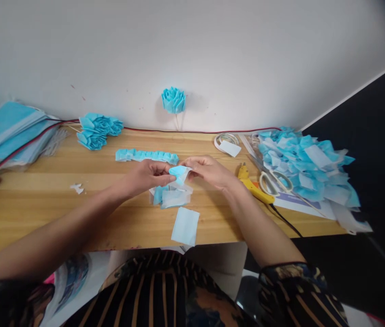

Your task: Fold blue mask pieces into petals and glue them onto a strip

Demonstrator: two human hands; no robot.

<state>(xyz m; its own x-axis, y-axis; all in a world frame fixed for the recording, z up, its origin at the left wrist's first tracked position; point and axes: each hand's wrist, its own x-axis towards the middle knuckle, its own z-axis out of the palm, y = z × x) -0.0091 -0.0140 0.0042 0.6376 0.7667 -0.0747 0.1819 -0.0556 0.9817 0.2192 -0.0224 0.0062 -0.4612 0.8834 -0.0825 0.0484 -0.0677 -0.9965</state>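
Note:
Between my two hands is a small blue-and-white piece of mask fabric (180,172). My left hand (148,175) pinches its left side, and my right hand (208,170) grips its right edge, with some fingertips hidden. Just below them, several loose fabric pieces (175,199) lie overlapping on the wooden table (117,222). Nearer the front edge rests a pale rectangular piece (185,226). Behind my left hand stretches a row of folded blue pieces (146,156).
At the right are a yellow glue gun (255,188), scissors (276,181) and a heap of blue pieces (311,168). A tape roll (226,141) sits behind. Fabric flowers (99,129), a stemmed flower (174,101) and stacked face masks (12,129) are along the wall.

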